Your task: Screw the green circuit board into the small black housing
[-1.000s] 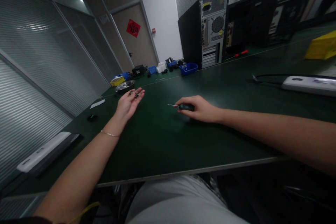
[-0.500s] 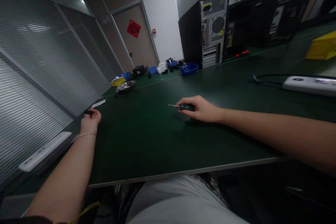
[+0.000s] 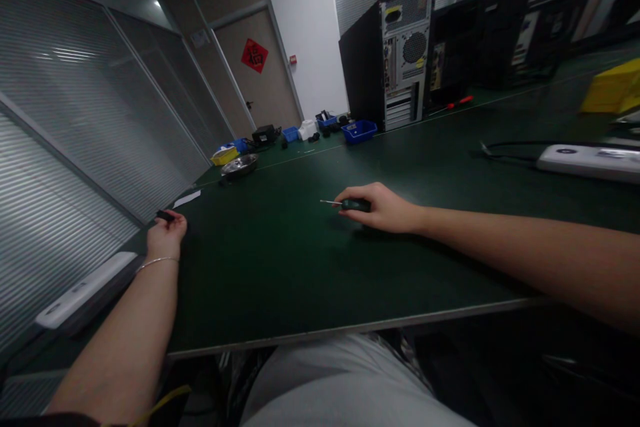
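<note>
Over the green worktop, fingers of the right hand grip a screwdriver, the left hand a black object.

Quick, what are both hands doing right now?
Left hand: fingers closed on a small black thing; its palm is hidden, so I can't tell what's inside.
Right hand: closed, holding a dark-handled screwdriver.

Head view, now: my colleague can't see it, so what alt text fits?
A person's right grip holds a screwdriver at a green table, while the left grip holds a small black object. A bowl and a computer stand farther back.
</note>
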`<state>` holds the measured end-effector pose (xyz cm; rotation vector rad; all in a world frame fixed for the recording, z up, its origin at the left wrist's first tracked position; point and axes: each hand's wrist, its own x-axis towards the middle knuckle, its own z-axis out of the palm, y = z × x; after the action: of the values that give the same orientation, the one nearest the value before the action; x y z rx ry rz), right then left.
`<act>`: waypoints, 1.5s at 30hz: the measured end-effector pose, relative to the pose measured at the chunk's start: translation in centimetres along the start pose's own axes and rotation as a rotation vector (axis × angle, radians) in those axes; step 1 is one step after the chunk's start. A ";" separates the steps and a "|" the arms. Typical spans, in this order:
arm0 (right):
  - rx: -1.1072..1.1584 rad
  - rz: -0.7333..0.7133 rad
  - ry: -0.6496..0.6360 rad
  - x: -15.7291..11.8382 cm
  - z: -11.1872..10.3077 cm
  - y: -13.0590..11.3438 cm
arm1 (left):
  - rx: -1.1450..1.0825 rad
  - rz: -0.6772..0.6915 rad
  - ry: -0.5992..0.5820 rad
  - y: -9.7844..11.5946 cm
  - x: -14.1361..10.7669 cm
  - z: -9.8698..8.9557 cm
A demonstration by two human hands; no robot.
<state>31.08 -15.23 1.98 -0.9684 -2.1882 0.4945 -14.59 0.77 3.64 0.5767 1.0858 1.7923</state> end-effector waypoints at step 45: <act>-0.142 0.125 -0.043 0.2 0.6 1.2 | 0.376 -0.223 -1.059 -10.8 -18.2 11.8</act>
<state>31.14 -14.30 0.97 -1.1857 -2.2347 0.4257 7.70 -8.45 1.46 1.3625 0.6667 0.8368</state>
